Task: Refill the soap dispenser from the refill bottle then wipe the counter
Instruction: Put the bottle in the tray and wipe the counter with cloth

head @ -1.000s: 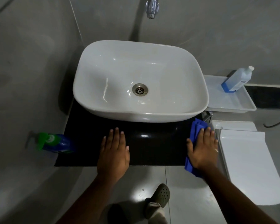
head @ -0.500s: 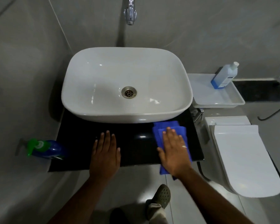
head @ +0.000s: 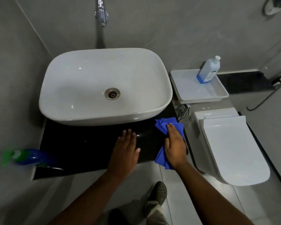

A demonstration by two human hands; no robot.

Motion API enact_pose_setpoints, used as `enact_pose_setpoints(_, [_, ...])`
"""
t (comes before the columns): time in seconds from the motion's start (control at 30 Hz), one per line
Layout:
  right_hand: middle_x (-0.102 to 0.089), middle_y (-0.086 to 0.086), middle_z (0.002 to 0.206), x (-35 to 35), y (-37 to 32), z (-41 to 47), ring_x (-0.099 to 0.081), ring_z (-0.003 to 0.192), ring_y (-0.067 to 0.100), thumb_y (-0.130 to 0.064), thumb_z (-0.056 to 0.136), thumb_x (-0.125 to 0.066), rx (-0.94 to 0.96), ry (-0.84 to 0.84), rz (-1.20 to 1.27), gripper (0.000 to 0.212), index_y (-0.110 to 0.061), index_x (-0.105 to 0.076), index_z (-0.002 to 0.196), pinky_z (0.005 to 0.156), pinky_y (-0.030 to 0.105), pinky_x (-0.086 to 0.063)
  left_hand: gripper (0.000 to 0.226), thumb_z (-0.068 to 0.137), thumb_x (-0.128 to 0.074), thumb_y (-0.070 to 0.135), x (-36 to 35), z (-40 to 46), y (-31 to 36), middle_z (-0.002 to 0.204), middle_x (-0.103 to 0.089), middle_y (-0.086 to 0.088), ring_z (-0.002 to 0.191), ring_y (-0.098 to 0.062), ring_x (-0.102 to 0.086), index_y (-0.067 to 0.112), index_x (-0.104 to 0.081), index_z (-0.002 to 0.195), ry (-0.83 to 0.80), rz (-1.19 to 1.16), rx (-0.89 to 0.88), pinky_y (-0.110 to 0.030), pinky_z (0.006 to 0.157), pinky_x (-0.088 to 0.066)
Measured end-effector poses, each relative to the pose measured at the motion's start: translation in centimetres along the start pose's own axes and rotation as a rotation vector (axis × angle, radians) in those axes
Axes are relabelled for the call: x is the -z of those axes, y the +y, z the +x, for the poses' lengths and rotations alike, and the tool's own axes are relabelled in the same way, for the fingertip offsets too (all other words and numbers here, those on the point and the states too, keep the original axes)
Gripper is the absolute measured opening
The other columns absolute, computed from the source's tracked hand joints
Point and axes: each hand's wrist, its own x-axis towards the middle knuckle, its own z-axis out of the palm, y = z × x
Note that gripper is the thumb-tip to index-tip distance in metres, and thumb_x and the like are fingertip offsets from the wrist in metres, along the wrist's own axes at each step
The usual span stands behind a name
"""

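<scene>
Now the right hand (head: 175, 144), flat and pressing the blue cloth (head: 162, 125), is back at the counter's (head: 88, 146) right end after sweeping to the middle half a second ago — the wiping pass looks well underway. The left hand (head: 126, 151) lies open and empty, bracing on the counter. One cloth, one soap dispenser (head: 31, 157) at the left corner, one refill bottle (head: 208, 70) standing in one white tray (head: 199, 96) — beside one basin (head: 81, 114).
</scene>
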Motion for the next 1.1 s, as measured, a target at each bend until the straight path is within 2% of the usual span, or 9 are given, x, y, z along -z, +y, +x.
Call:
enact_pose_setpoints(0.1, [-0.055,0.002,0.128,2.7,0.9,1.3,-0.047,0.116,0.003,-0.007,0.09,-0.038,-0.061,0.157,0.223,0.047,-0.007,-0.048,0.135,0.102,0.008,-0.03,0.055,0.094,-0.049,0.029,-1.6,3.4,3.5,0.15,-0.038,-0.02,0.14,-0.037,-0.033,0.001,-0.041,0.141,-0.065,0.018,-0.144,-0.05,0.113,-0.029])
enact_pose_setpoints(0.2, [-0.064,0.001,0.11,5.9,2.7,3.8,-0.059,0.096,0.013,-0.006,0.088,-0.036,-0.112,0.216,0.37,0.043,-0.013,-0.056,0.125,0.089,0.021,-0.046,0.059,0.095,-0.04,0.031,-3.2,8.0,6.8,0.157,-0.024,-0.015,0.147,-0.032,-0.017,0.006,-0.029,0.148,-0.127,0.095,-0.214,-0.045,0.119,-0.011])
enact_pose_setpoints(0.27, [-0.064,-0.007,0.101,8.1,4.6,6.1,-0.06,0.088,0.006,0.0,0.09,-0.037,-0.145,0.249,0.392,0.043,-0.018,-0.057,0.123,0.08,0.012,-0.046,0.062,0.096,-0.036,0.032,-4.6,11.5,9.2,0.161,-0.012,-0.013,0.149,-0.029,-0.004,0.008,-0.018,0.151,-0.169,0.104,-0.217,-0.042,0.12,0.002])
enact_pose_setpoints(0.37, [-0.065,0.004,0.11,10.7,7.7,10.3,-0.058,0.087,0.007,0.003,0.09,-0.036,-0.177,0.254,0.367,0.046,-0.014,-0.055,0.129,0.08,0.019,-0.048,0.068,0.097,-0.036,0.04,-6.5,16.4,12.2,0.162,-0.004,-0.013,0.149,-0.027,0.005,0.008,-0.009,0.151,-0.21,0.132,-0.179,-0.042,0.119,0.007])
enact_pose_setpoints(0.53, [-0.064,0.007,0.105,13.1,12.0,18.7,-0.055,0.076,0.0,0.0,0.09,-0.035,-0.098,0.231,0.3,0.046,-0.015,-0.054,0.13,0.07,0.011,-0.044,0.089,0.087,-0.029,0.068,-8.5,20.7,13.6,0.161,-0.009,-0.017,0.149,-0.031,0.003,0.007,-0.016,0.15,-0.243,0.224,-0.106,-0.05,0.119,0.008])
enact_pose_setpoints(0.63, [-0.062,0.015,0.118,13.0,13.5,24.4,-0.057,0.096,0.019,-0.003,0.092,-0.035,-0.047,0.173,0.247,0.045,-0.011,-0.05,0.133,0.088,0.028,-0.045,0.1,0.08,-0.025,0.08,-9.3,20.8,13.2,0.16,-0.015,-0.017,0.149,-0.033,-0.002,0.007,-0.024,0.149,-0.219,0.208,-0.113,-0.055,0.119,-0.005])
enact_pose_setpoints(0.9, [-0.052,0.025,0.132,6.3,15.5,38.1,-0.049,0.121,0.036,-0.005,0.088,-0.037,0.121,-0.058,-0.012,0.046,0.001,-0.045,0.133,0.102,0.031,-0.032,0.097,0.085,-0.025,0.078,-9.9,20.9,13.1,0.16,-0.014,-0.015,0.148,-0.033,-0.006,0.006,-0.021,0.15,-0.222,0.184,-0.082,-0.057,0.118,-0.011])
enact_pose_setpoints(1.03, [-0.028,0.031,0.148,-0.8,17.8,39.2,-0.022,0.139,0.045,-0.005,0.095,-0.041,0.152,-0.515,-0.349,0.047,0.008,-0.032,0.139,0.117,0.048,-0.013,0.095,0.085,-0.027,0.078,-10.3,20.9,13.0,0.159,-0.019,-0.014,0.148,-0.033,-0.011,0.007,-0.025,0.149,-0.189,0.204,-0.085,-0.055,0.119,-0.014])
enact_pose_setpoints(1.1, [-0.017,0.019,0.156,-2.4,18.6,38.9,-0.012,0.143,0.041,-0.012,0.095,-0.045,0.069,-0.555,-0.429,0.056,-0.004,-0.023,0.146,0.114,0.055,-0.018,0.094,0.085,-0.028,0.077,-10.4,20.9,13.0,0.159,-0.02,-0.012,0.148,-0.031,-0.011,0.009,-0.026,0.149,-0.163,0.195,-0.084,-0.052,0.116,-0.013])
